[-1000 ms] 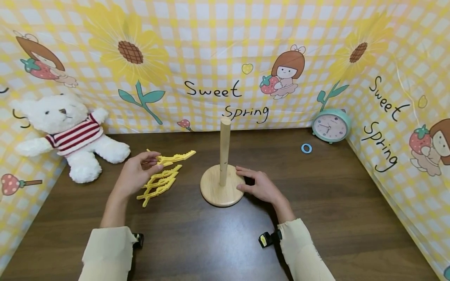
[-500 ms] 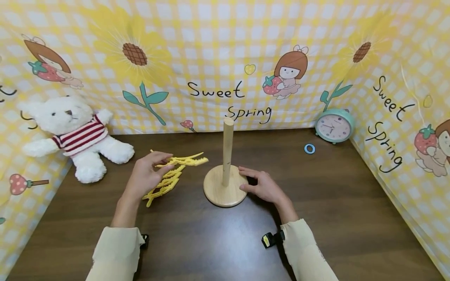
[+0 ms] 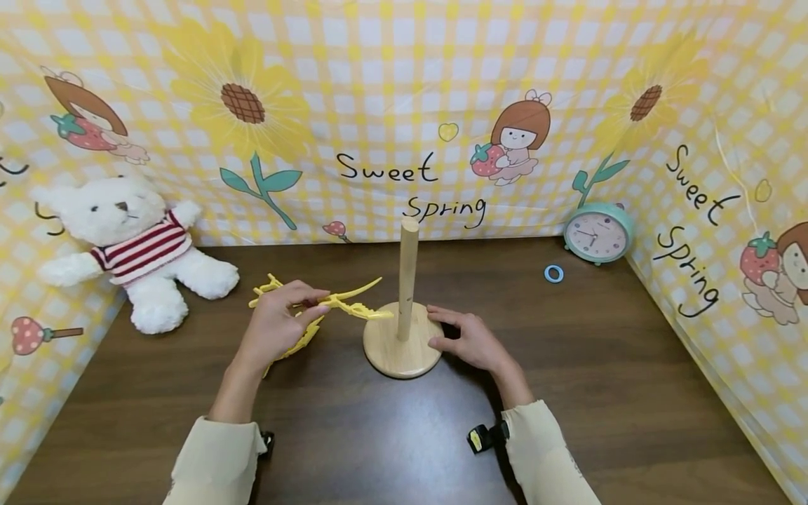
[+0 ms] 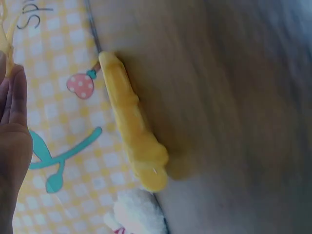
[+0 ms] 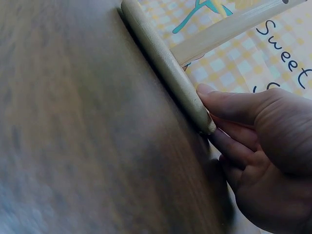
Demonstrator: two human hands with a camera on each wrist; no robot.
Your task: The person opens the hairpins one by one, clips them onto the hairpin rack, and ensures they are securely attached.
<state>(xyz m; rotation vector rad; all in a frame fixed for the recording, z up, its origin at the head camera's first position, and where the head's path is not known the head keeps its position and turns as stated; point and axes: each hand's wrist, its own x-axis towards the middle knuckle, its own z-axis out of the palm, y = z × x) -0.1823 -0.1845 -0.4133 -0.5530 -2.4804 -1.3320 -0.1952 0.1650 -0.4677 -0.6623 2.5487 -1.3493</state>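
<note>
A yellow alligator-style hair clip [image 3: 347, 304] is pinched between thumb and fingers of my left hand [image 3: 278, 326]. Its two prongs spread apart toward the wooden post [image 3: 409, 266], and the lower prong overlaps the post's round base [image 3: 404, 363] in the head view. More yellow clips [image 3: 306, 341] lie on the table under and behind that hand, partly hidden by it. One clip [image 4: 129, 117] shows large in the left wrist view. My right hand [image 3: 473, 341] grips the base's right edge, thumb [image 5: 229, 105] on top and fingers against the side. The post stands upright.
A white teddy bear [image 3: 142, 256] in a striped shirt sits at the back left. At the back right are a mint alarm clock [image 3: 596, 235] and a small blue ring [image 3: 553, 273]. Yellow checked cloth [image 3: 372, 105] walls the dark wooden table [image 3: 366, 449].
My left hand has carried the hair clip right, away from the other clips and toward the post, and its prongs have spread wider. My right hand stays on the base.
</note>
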